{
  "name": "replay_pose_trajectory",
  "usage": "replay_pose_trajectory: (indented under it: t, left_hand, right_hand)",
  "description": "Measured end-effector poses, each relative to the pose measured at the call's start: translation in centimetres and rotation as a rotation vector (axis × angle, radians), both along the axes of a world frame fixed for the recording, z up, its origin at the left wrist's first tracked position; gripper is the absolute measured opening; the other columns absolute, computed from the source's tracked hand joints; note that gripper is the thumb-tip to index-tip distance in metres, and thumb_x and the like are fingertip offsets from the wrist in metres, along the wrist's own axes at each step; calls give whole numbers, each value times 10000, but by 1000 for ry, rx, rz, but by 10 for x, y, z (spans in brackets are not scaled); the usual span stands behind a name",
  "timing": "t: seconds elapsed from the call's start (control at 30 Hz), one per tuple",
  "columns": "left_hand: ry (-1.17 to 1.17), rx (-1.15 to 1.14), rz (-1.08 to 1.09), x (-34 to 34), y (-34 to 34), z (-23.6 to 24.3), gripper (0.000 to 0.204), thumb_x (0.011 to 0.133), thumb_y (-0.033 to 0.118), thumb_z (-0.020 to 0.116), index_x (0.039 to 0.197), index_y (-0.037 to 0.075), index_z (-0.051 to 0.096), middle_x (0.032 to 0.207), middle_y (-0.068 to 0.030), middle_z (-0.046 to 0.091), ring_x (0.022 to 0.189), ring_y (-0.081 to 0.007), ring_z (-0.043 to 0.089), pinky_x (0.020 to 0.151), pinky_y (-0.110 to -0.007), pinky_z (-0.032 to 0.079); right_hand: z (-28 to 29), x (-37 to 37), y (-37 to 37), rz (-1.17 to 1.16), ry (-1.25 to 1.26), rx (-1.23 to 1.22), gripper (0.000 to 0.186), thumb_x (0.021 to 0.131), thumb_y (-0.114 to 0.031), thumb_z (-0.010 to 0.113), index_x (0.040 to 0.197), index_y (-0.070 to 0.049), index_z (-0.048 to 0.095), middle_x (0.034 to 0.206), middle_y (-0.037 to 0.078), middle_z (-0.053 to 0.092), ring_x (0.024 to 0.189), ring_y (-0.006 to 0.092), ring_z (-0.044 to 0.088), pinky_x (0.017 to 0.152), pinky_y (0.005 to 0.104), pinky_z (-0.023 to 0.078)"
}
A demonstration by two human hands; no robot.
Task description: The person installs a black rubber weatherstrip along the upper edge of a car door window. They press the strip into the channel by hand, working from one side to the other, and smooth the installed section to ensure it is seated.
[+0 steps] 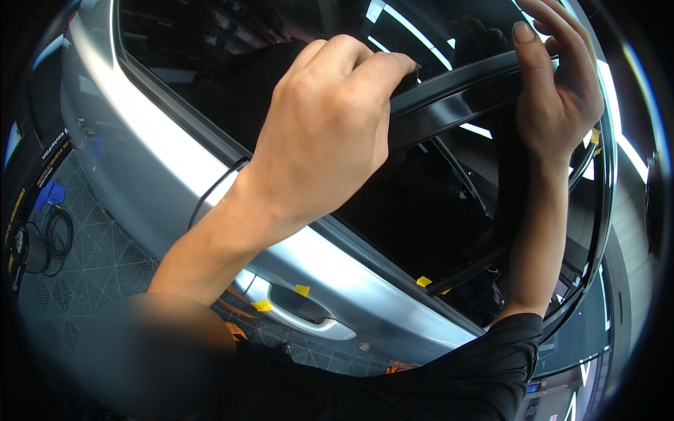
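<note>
My left hand [330, 123] is closed, its thumb and index finger pinching a small dark flat piece [415, 73] whose tip alone shows. That tip meets the glossy black pillar trim [449, 109] between two side windows of a silver car. My right hand [562, 98] is raised farther right, beside the upper end of the trim. Its thumb stands apart from the other fingers, and nothing shows in it. Dark window glass [414, 203] lies below the trim, and more glass [203, 70] spreads beyond my left hand.
A silver door handle [302, 316] carries bits of yellow tape [302, 290]. Another yellow tab [423, 281] sticks near the lower window edge. On the patterned grey floor [84, 281] at left lie a coiled black cable [60, 231] and a blue cloth [49, 194].
</note>
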State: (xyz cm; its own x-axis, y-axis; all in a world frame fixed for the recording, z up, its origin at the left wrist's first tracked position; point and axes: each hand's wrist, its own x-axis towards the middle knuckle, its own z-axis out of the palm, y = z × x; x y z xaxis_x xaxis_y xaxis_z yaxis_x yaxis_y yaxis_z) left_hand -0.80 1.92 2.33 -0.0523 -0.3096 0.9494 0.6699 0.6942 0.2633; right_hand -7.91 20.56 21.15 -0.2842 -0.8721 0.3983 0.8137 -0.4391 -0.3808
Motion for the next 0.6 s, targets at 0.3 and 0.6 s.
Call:
replay_pose_trajectory:
  t: [0.3, 0.6]
  left_hand:
    - [-2, -36, 27, -1, -2, -2, 278, 838, -126, 723, 1079, 0, 778, 887, -111, 697, 788, -234, 685, 676, -319, 560]
    - [-22, -89, 5, -1, -3, 0, 294, 799, -135, 738, 1063, -10, 774, 847, -90, 654, 783, -233, 648, 675, -322, 552]
  right_hand:
    - [10, 6, -15, -1744, 2728, -59, 250, 976, -108, 734, 1205, -13, 764, 1260, 143, 738, 1112, 214, 700, 902, 308, 521]
    - [1, 3, -23, -1800, 2731, -10, 270, 966, -170, 764, 1198, -32, 773, 1283, 137, 713, 1171, 230, 673, 905, 310, 513]
